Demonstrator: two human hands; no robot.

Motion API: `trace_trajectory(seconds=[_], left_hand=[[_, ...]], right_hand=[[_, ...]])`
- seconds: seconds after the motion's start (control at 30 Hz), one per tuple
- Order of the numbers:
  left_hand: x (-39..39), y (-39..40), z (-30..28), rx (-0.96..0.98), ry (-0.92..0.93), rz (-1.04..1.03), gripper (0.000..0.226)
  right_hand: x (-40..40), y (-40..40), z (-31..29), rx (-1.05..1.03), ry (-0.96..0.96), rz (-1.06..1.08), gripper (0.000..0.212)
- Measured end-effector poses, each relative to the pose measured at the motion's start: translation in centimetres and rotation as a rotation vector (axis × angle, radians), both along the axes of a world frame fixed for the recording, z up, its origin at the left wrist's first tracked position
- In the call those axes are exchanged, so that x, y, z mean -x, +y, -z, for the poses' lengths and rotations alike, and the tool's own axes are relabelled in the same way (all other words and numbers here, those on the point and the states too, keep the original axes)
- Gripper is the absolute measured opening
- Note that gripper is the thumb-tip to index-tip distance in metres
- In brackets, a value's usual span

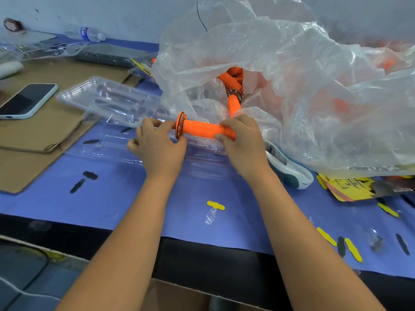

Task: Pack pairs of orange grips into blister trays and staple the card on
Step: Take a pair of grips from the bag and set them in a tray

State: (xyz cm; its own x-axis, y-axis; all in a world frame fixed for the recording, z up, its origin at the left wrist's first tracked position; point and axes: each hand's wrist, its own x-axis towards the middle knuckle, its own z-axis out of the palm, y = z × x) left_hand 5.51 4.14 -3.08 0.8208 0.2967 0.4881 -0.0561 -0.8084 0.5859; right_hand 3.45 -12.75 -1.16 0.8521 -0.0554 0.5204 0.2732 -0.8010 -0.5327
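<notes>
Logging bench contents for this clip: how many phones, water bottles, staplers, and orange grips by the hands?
Phone: 1
Water bottle: 1
Stapler: 1
Orange grips: 2, one held level, one upright
Total: 5
Grips deeper in the bag are too blurred to count.

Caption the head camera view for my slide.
Both hands hold an orange grip over a clear blister tray.
</notes>
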Motion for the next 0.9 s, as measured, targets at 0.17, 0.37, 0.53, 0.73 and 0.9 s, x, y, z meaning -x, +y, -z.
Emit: trace_trajectory(seconds=[0.17, 0.37, 0.53, 0.73, 0.9], left_hand=[[-0.3, -0.3, 0.0, 0.016, 0.053, -0.027, 0.022], [-0.4, -0.4, 0.2, 0.025, 0.053, 0.023, 0.028], [-0.1, -0.5, 0.0, 0.030, 0.003, 0.139, 0.045], [0.4, -0.7, -0.4, -0.086, -0.136, 0.263, 0.043], [0.7, -1.8, 0.1, -0.424, 0.008, 0.427, 0.052]], right_hand=[[0.3, 0.1, 0.0, 0.036, -0.031, -0.016, 0.022], [0.6, 0.1, 0.2, 0.163, -0.068, 0.071, 0.024], [1.2, -0.6, -0.1, 0.133, -0.158, 0.172, 0.020], [0.9, -0.7, -0.1, 0.124, -0.054, 0.115, 0.023], [1.2, -0.5, -0.5, 0.113, -0.027, 0.036, 0.026]])
